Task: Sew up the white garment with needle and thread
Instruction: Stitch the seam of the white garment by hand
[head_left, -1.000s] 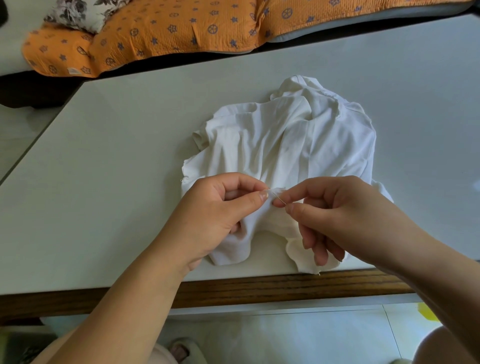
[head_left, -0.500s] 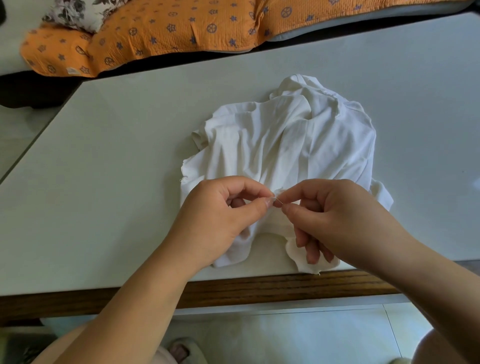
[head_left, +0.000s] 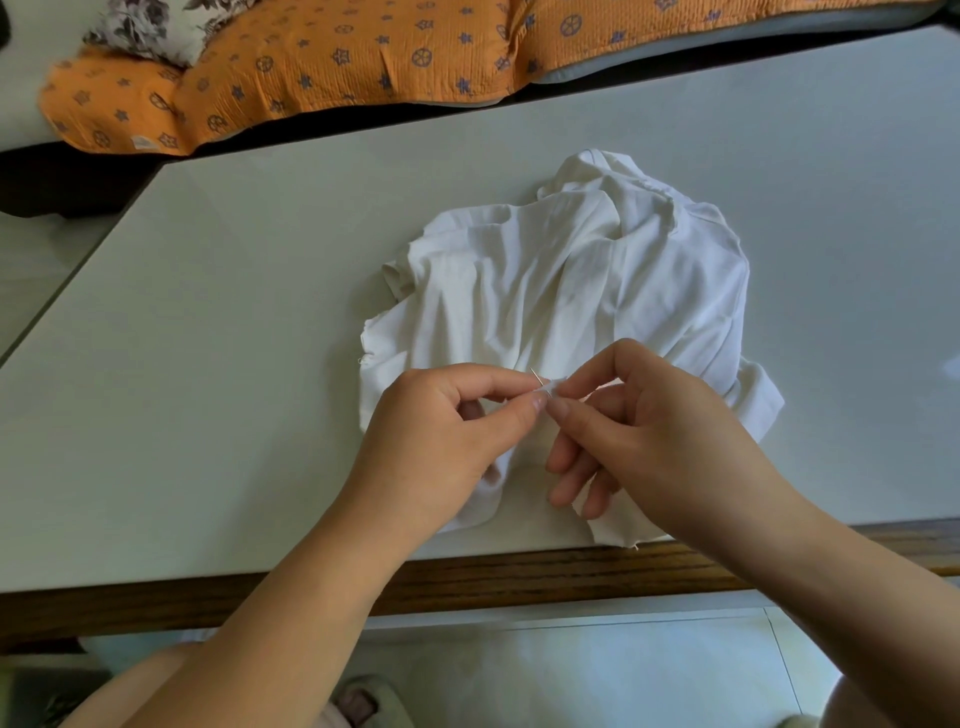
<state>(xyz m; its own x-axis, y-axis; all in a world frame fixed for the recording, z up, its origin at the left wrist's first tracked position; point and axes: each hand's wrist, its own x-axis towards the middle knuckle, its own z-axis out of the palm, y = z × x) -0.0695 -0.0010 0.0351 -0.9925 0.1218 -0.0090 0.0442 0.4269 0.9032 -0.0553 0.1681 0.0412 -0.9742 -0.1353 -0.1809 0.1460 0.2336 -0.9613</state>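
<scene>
A crumpled white garment (head_left: 571, 280) lies on the white table (head_left: 218, 364), its near hem reaching the front edge. My left hand (head_left: 447, 441) pinches a small fold of the garment between thumb and forefinger. Fingertip to fingertip with it, my right hand (head_left: 644, 431) pinches the same fold and the thin needle (head_left: 536, 376). The needle's tip sticks out up and to the left above the fold. Its other fingers hang loose over the cloth. The thread is too fine to make out.
An orange patterned cushion (head_left: 322, 67) and a floral fabric (head_left: 150, 26) lie beyond the table's far edge. The table's front has a dark wooden edge (head_left: 467, 577). Below it is tiled floor (head_left: 571, 670) and my knees.
Both hands have shifted slightly left and closed together on the fold. The needle, earlier slanting between the fingertips, now pokes up through the fold.
</scene>
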